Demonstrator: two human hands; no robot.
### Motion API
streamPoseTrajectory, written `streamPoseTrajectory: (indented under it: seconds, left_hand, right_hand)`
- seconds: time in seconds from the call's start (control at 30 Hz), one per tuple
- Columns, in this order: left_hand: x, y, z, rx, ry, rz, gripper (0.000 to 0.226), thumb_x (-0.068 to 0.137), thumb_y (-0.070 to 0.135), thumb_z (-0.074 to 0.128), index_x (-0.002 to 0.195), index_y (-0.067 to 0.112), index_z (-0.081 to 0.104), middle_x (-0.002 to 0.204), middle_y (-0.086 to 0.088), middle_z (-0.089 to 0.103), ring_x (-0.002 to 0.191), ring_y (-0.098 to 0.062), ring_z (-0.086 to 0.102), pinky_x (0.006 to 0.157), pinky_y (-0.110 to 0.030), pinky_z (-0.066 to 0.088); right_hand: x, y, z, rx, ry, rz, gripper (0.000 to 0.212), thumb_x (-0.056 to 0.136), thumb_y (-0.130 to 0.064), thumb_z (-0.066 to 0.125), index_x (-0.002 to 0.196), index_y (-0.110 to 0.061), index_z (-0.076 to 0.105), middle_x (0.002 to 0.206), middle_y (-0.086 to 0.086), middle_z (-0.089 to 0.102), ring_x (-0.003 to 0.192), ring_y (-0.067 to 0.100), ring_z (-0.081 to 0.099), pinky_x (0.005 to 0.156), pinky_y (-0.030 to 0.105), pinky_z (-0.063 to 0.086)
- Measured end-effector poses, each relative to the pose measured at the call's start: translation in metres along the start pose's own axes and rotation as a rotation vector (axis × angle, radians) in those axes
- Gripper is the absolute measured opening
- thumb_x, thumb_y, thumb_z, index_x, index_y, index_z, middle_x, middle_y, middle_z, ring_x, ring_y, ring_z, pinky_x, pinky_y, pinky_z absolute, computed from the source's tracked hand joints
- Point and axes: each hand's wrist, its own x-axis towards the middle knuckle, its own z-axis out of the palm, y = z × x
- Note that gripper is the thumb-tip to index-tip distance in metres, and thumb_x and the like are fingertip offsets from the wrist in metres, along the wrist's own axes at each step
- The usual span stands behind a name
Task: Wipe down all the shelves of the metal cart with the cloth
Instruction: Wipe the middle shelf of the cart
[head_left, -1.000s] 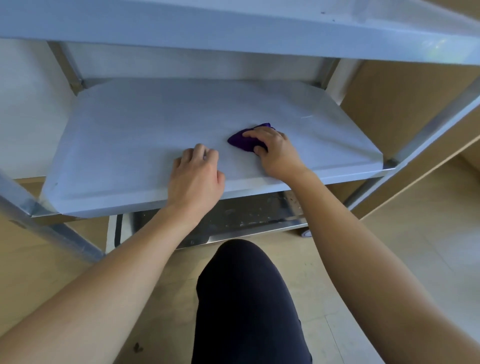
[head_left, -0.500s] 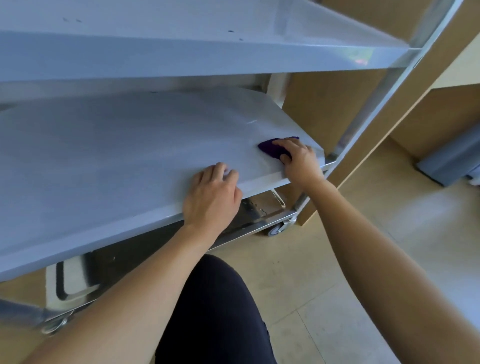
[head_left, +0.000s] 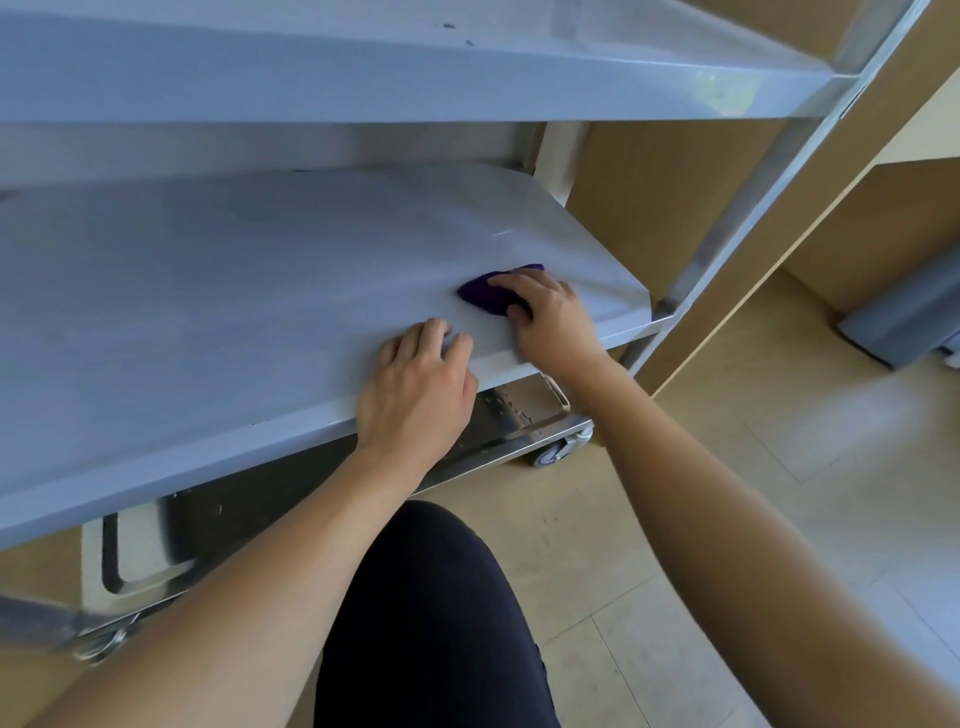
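Observation:
The metal cart's middle shelf (head_left: 234, 312) fills the centre of the view, with the top shelf (head_left: 363, 73) above it and the bottom shelf (head_left: 519, 410) below. A small purple cloth (head_left: 483, 296) lies on the middle shelf near its front right corner. My right hand (head_left: 550, 317) holds the cloth down against the shelf, fingers curled over it. My left hand (head_left: 415, 389) rests on the shelf's front edge just left of it, fingers bent on the surface and holding nothing.
A cart upright (head_left: 753, 197) rises at the right, with a caster wheel (head_left: 550, 454) below. Wooden panels (head_left: 665, 197) stand behind the cart. My dark-clothed knee (head_left: 431, 613) is under my arms, and a grey object (head_left: 904, 317) sits on the floor at the right.
My right hand slid the cloth right across the middle shelf toward its right corner, then slightly back left. My view swung right, and my left hand stayed on the front edge.

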Motion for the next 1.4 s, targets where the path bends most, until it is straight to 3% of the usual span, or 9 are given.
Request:
streamPoseTrajectory:
  seconds: [0.23, 0.43, 0.53, 0.8, 0.93, 1.03, 1.13, 1.23, 1.4]
  left_hand:
    - [0.002, 0.003, 0.001, 0.009, 0.006, 0.008, 0.027, 0.091, 0.02, 0.038, 0.105, 0.01, 0.059, 0.112, -0.012, 0.057, 0.096, -0.031, 0.057, 0.081, -0.042, 0.046]
    - [0.0, 0.001, 0.001, 0.034, 0.015, -0.003, 0.022, 0.09, 0.019, 0.038, 0.097, 0.011, 0.057, 0.101, -0.01, 0.056, 0.088, -0.03, 0.055, 0.076, -0.041, 0.045]
    - [-0.001, 0.0, -0.001, 0.035, 0.015, -0.001, 0.023, 0.091, 0.019, 0.037, 0.098, 0.011, 0.057, 0.101, -0.009, 0.056, 0.088, -0.029, 0.055, 0.076, -0.04, 0.045]
    - [0.002, 0.003, 0.002, 0.041, 0.035, 0.001, 0.024, 0.091, 0.02, 0.037, 0.097, 0.011, 0.058, 0.102, -0.008, 0.057, 0.087, -0.028, 0.056, 0.077, -0.039, 0.046]
    - [0.002, 0.003, 0.002, 0.041, 0.028, -0.009, 0.02, 0.09, 0.019, 0.038, 0.092, 0.012, 0.057, 0.097, -0.008, 0.056, 0.083, -0.029, 0.054, 0.074, -0.04, 0.045]
    - [0.001, 0.001, 0.002, 0.055, 0.025, 0.001, 0.019, 0.09, 0.02, 0.039, 0.093, 0.013, 0.057, 0.097, -0.007, 0.055, 0.084, -0.028, 0.053, 0.075, -0.038, 0.046]
    - [-0.001, 0.001, 0.002, 0.061, 0.054, 0.005, 0.019, 0.09, 0.019, 0.04, 0.093, 0.014, 0.058, 0.097, -0.005, 0.055, 0.084, -0.026, 0.054, 0.074, -0.036, 0.046]
    - [0.0, 0.003, 0.002, 0.057, 0.081, -0.001, 0.022, 0.089, 0.018, 0.037, 0.091, 0.014, 0.058, 0.097, -0.006, 0.056, 0.083, -0.027, 0.055, 0.073, -0.037, 0.046]
    - [0.002, 0.005, 0.006, 0.06, 0.086, -0.006, 0.022, 0.09, 0.019, 0.037, 0.092, 0.014, 0.058, 0.096, -0.006, 0.056, 0.082, -0.026, 0.055, 0.072, -0.037, 0.046]
  right_hand:
    - [0.014, 0.041, -0.021, -0.059, 0.076, 0.343, 0.048, 0.095, -0.01, 0.038, 0.136, -0.03, 0.053, 0.144, 0.002, 0.05, 0.133, 0.034, 0.038, 0.107, 0.045, 0.038]
    - [0.001, -0.026, 0.017, 0.045, 0.04, -0.012, 0.041, 0.096, -0.01, 0.045, 0.131, -0.026, 0.059, 0.139, 0.0, 0.055, 0.129, 0.029, 0.044, 0.106, 0.04, 0.039]
    - [0.013, -0.018, 0.013, 0.076, -0.01, -0.047, 0.041, 0.094, -0.009, 0.047, 0.129, -0.027, 0.06, 0.138, -0.001, 0.056, 0.127, 0.029, 0.047, 0.105, 0.039, 0.04]
    - [0.056, 0.051, -0.016, -0.006, 0.024, 0.34, 0.047, 0.094, -0.01, 0.041, 0.13, -0.034, 0.059, 0.14, 0.002, 0.054, 0.129, 0.034, 0.044, 0.104, 0.047, 0.044]
    - [0.06, 0.008, 0.009, 0.001, -0.035, 0.163, 0.046, 0.095, -0.009, 0.042, 0.132, -0.032, 0.058, 0.141, -0.001, 0.054, 0.127, 0.029, 0.048, 0.1, 0.039, 0.047]
    - [0.058, -0.026, 0.029, 0.038, -0.063, -0.018, 0.044, 0.097, -0.01, 0.043, 0.133, -0.031, 0.057, 0.143, -0.001, 0.052, 0.131, 0.029, 0.042, 0.109, 0.039, 0.037]
    - [0.059, -0.021, 0.028, 0.055, -0.084, -0.049, 0.043, 0.097, -0.011, 0.045, 0.134, -0.03, 0.056, 0.143, -0.002, 0.052, 0.132, 0.028, 0.042, 0.111, 0.036, 0.033]
    - [0.061, 0.015, 0.013, 0.036, -0.017, 0.016, 0.044, 0.095, -0.009, 0.046, 0.132, -0.029, 0.059, 0.138, 0.001, 0.057, 0.128, 0.031, 0.047, 0.106, 0.037, 0.041]
    - [0.075, 0.061, -0.006, -0.009, 0.07, 0.297, 0.048, 0.094, -0.009, 0.038, 0.13, -0.034, 0.059, 0.14, 0.005, 0.053, 0.129, 0.036, 0.042, 0.1, 0.046, 0.046]
